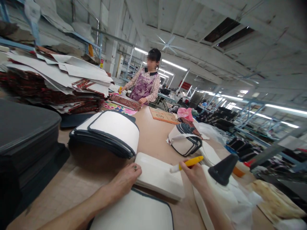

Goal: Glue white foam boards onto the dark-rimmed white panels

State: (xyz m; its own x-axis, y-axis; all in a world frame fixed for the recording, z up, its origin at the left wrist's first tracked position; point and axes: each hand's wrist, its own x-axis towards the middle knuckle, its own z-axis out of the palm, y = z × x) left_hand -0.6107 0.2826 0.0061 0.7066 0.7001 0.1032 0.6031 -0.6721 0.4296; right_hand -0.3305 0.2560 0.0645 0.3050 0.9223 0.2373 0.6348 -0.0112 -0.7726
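My left hand (124, 180) rests with its fingers curled on the near-left edge of a white rectangular pad (159, 175) lying on the tan table (153, 137). My right hand (195, 174) grips a yellow marker (188, 163) with a white tip that points left over the pad. A larger white panel with dark edging (134, 212) lies under my left forearm at the table's near edge.
A stack of white, dark-edged panels (107, 132) sits behind the pad; a smaller bundle (184, 140) lies to the right. A white bottle with a black cone cap (222, 179) stands by my right wrist. Dark piles (26, 140) fill the left. A person in a purple apron (145, 86) works at the far end.
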